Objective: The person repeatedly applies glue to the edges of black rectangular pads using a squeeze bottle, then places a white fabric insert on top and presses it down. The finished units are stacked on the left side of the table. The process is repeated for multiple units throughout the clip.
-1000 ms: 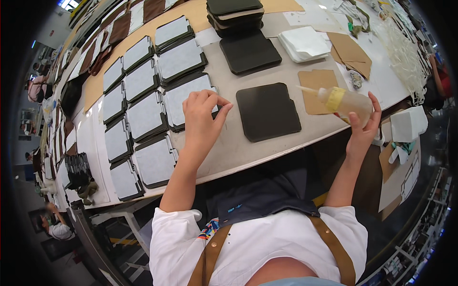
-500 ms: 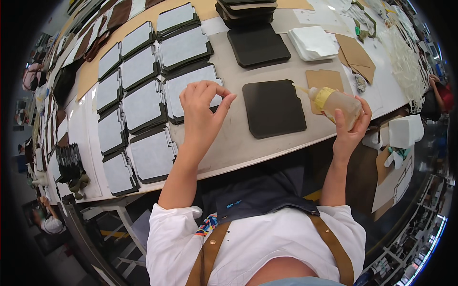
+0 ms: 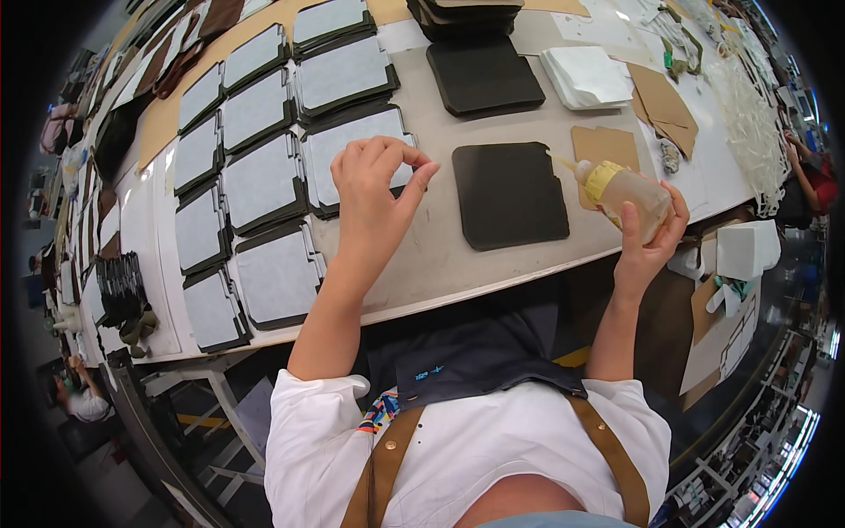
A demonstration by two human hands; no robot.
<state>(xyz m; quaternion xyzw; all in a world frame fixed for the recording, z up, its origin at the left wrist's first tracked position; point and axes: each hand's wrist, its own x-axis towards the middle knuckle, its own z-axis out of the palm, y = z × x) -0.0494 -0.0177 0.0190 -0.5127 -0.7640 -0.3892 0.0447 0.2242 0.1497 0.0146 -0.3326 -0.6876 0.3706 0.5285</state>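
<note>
My right hand [image 3: 650, 238] is wrapped round a translucent squeeze bottle [image 3: 629, 195] with a yellow collar and a thin nozzle. The bottle is tilted, its nozzle pointing left to the upper right corner of a flat black panel [image 3: 512, 198] on the table. Over the table left of that panel hovers my left hand [image 3: 380, 198], its fingers curled and thumb and index tips together; I see nothing between them. Beyond and below that hand lie rows of black pieces topped with pale grey sheets [image 3: 280, 275].
Behind the panel sit another black stack [image 3: 487, 75] and a taller black pile [image 3: 462, 19]. White sheets [image 3: 585, 77] and brown card pieces [image 3: 664, 110] are to the right. The table's front edge [image 3: 422, 305] runs before me. Other people are at the far left and right.
The view has shifted slightly, so the table's things sit a little differently in the picture. Both hands keep nearly the same pose, the bottle still in my right hand.
</note>
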